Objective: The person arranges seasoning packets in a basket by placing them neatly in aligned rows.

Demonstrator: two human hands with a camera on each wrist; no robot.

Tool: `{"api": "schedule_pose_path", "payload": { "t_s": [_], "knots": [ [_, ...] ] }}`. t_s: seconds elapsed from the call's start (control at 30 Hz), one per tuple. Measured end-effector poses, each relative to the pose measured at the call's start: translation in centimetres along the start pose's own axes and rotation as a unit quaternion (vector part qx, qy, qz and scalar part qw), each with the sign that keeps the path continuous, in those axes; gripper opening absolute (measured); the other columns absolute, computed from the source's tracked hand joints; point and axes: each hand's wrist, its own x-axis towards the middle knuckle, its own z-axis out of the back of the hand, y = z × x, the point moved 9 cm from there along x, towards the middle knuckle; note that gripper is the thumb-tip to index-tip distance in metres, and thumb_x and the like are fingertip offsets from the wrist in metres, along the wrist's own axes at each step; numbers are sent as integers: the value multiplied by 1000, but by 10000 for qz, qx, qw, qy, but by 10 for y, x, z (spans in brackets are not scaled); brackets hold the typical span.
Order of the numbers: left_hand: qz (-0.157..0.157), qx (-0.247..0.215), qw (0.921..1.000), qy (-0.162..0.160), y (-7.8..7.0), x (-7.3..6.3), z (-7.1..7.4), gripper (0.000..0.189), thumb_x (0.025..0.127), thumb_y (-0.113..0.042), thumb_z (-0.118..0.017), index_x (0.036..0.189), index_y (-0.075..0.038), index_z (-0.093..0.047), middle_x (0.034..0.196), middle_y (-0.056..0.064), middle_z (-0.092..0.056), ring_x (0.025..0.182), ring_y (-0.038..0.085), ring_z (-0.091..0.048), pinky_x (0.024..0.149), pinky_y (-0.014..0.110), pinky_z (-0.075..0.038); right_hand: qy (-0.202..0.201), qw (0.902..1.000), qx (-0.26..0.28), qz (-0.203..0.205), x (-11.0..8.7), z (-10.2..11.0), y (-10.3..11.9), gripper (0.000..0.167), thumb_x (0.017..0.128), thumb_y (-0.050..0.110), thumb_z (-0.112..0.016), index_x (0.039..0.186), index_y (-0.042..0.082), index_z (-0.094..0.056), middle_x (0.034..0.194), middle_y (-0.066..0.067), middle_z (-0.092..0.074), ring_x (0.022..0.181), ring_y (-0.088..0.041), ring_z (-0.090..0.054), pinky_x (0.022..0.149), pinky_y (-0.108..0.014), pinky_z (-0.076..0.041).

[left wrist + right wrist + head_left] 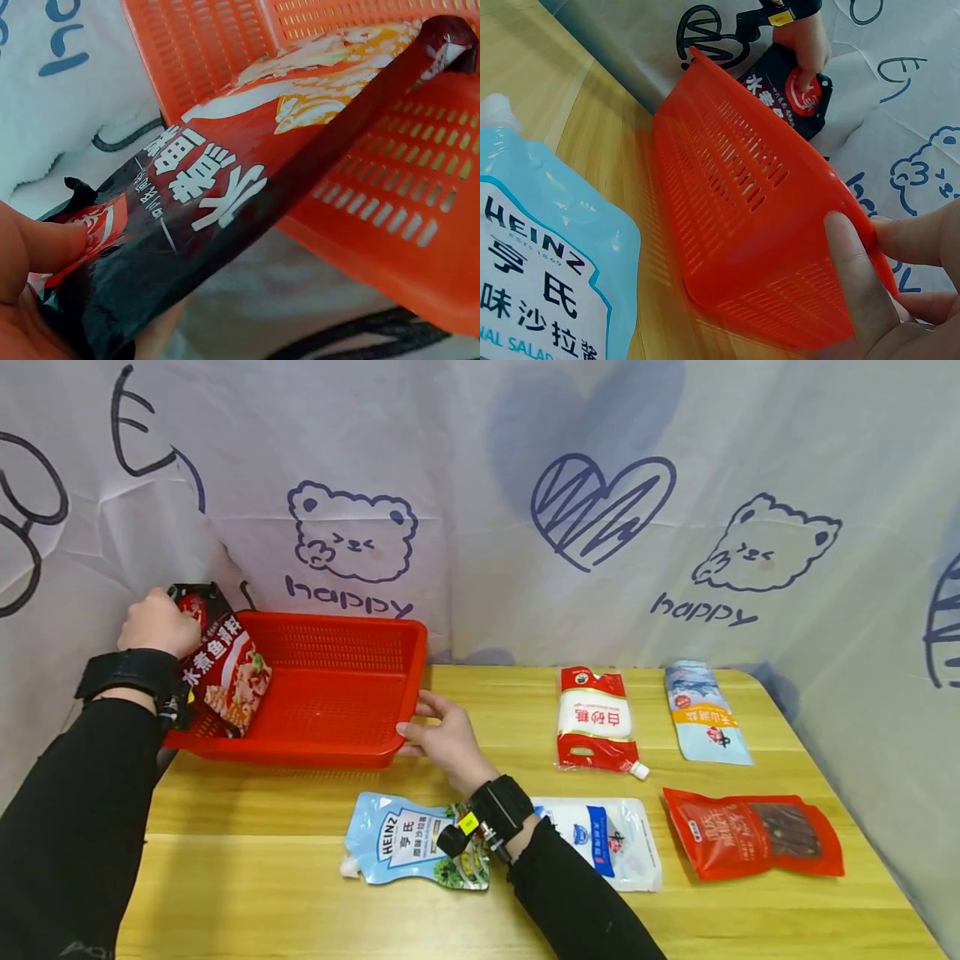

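Observation:
My left hand [159, 623] pinches the top end of a black and red seasoning packet [228, 672], printed with a food picture. The packet slants down into the left side of a red plastic basket [330, 617], its lower end inside. In the left wrist view, the thumb presses on the front of the packet [217, 180]. My right hand [448, 737] grips the basket at its near right corner. Seen from the right wrist, thumb and fingers [851, 274] lie on either side of the basket's rim [810, 165].
A light blue Heinz salad dressing pouch [408, 839] lies under my right wrist, beside a white and blue bag [637, 843]. Farther right lie a red-white sugar bag [596, 718], a blue and orange salt packet [705, 714] and a red pouch [750, 835]. A printed cloth [480, 510] hangs behind.

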Motion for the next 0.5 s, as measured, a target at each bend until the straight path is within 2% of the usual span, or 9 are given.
{"api": "schedule_pose_path", "payload": {
  "t_s": [0.3,0.4,0.5],
  "knots": [
    [409,250,9988,101,29,-5,4,56,104,-19,-40,138,24,-28,133,54,-39,121,69,-43,102,75,-39,108,9999,-34,-50,-2,-2,1,65,95,-2,-72,154,9,-49,130,-12,-58,84,-24,-75,77,-34,-63],
    [365,181,9992,32,32,-6,6,60,102,-19,-44,140,24,-25,134,54,-38,122,70,-41,103,75,-37,100,9999,6,-38,-3,-1,2,64,94,-3,-72,154,8,-49,128,-13,-58,83,-24,-75,76,-34,-63],
    [113,32,9996,-243,24,-10,9,63,100,-17,-51,142,22,-25,135,52,-38,121,68,-42,104,75,-36,88,10000,7,-35,-3,-1,2,64,94,-3,-72,153,8,-50,128,-13,-58,83,-24,-74,75,-34,-63]
  ]
}}
